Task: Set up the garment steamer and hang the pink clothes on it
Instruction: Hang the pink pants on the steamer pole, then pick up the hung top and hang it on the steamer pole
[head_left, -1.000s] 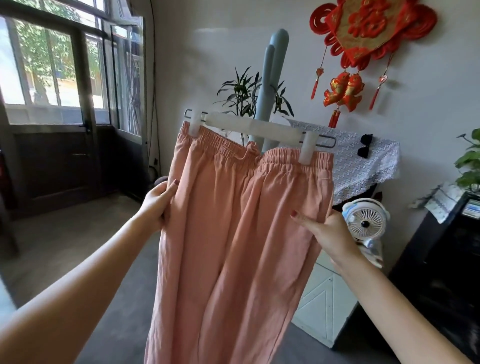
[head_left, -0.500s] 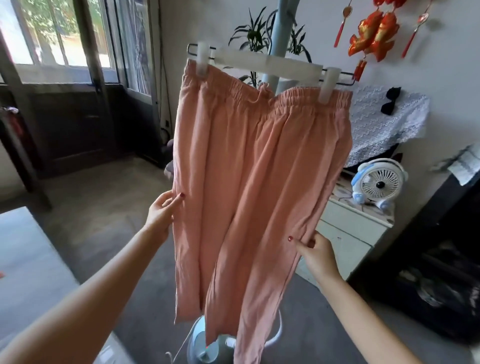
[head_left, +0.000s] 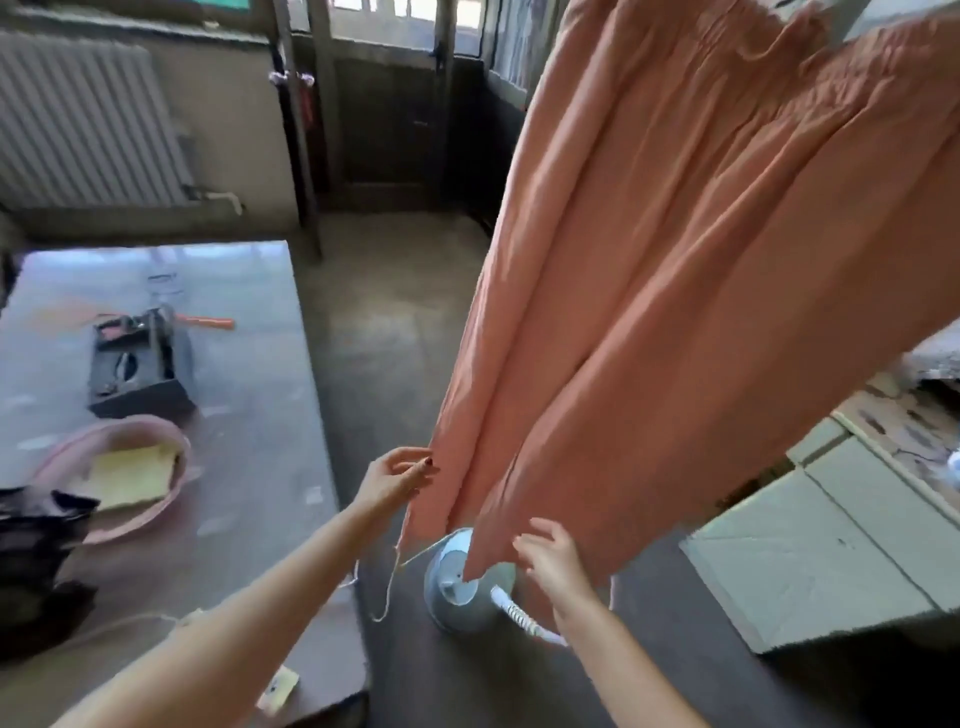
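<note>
Trousers (head_left: 701, 270): one pink pair, hanging above the steamer base (head_left: 457, 587) on the floor. Left hand (head_left: 395, 480) pinches the left leg's hem edge. Right hand (head_left: 550, 558) touches the other leg's hem, fingers spread, no grip. Step: straightening the hung cloth. Next, likely: tug both legs flat. Two hands, one base.

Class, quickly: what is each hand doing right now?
Left hand: pinching the pink trousers' left hem edge.
Right hand: fingers on the other leg's hem; grip cannot be told.
</note>
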